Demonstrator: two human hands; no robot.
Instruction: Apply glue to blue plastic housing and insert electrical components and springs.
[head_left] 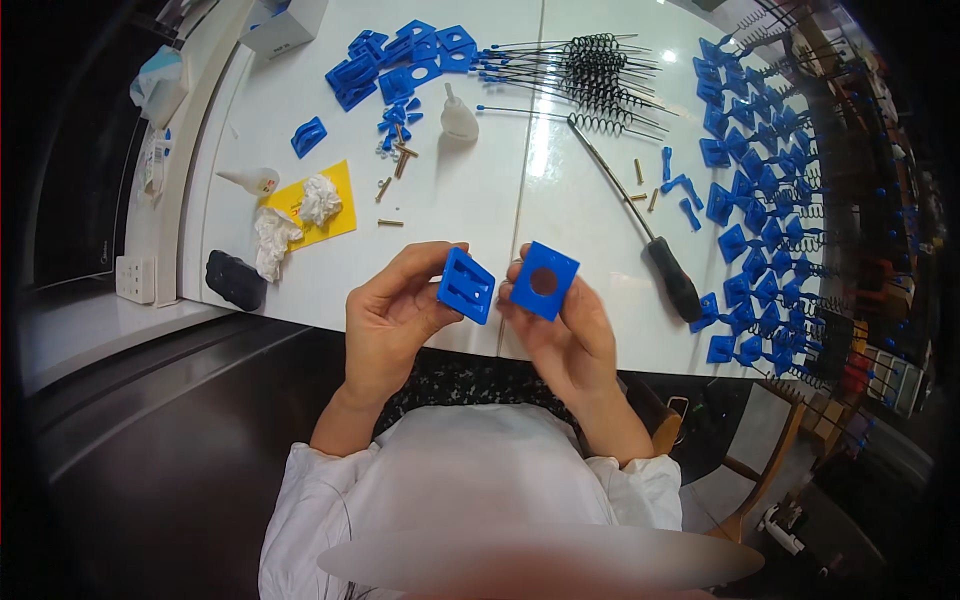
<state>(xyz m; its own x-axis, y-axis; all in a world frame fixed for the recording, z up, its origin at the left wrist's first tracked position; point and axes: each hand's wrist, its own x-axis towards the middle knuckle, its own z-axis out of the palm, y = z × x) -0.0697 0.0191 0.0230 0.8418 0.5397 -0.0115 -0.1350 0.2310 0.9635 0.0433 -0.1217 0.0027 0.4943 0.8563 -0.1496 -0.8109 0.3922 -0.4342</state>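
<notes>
Near the front edge of the white table, my left hand pinches a blue plastic bracket with slots in its face. Close beside it, my right hand grips a square blue plate with a round hole through it. The two blue parts are held up side by side, apart from each other. Some fingertips are hidden behind the pieces. Beyond my hands lie several brass screws and a white squeeze bottle. To the right of my right hand rests a screwdriver with a black handle.
A pile of blue plates and black spring rods lie at the back. Rows of assembled blue parts with springs line the right side. At left are crumpled tissues, a yellow card and a black object.
</notes>
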